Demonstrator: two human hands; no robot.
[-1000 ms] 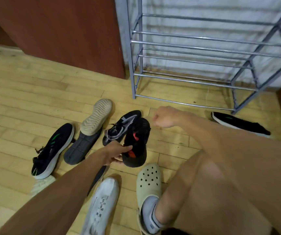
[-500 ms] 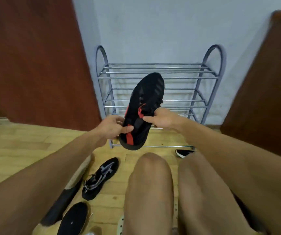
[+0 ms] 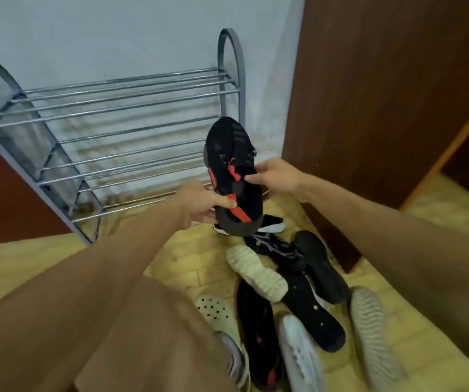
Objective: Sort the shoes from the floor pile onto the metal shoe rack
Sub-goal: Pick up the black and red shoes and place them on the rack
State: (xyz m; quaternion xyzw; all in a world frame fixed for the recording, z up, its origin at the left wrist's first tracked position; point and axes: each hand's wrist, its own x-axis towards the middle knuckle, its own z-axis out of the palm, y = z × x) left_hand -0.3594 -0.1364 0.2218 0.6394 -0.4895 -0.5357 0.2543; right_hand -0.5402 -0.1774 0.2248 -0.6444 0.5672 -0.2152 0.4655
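Closest to the camera, a cream perforated clog is on the person's foot, right next to the floor pile: a black shoe with red bits, a white sneaker and a grey ribbed sole. A little further along the wooden floor there's an upturned cream sole, a black sole and a black knit shoe with grey stripes, all bunched by the front edge of the brown cabinet.

Above the pile, both hands hold a black sneaker with red accents up in the air, toe pointing up. The left hand grips the heel end, thumb on top. The right hand pinches it around the middle. Behind it, the metal shoe rack stands against the pale wall with bare rails. The sneaker isn't touching it.
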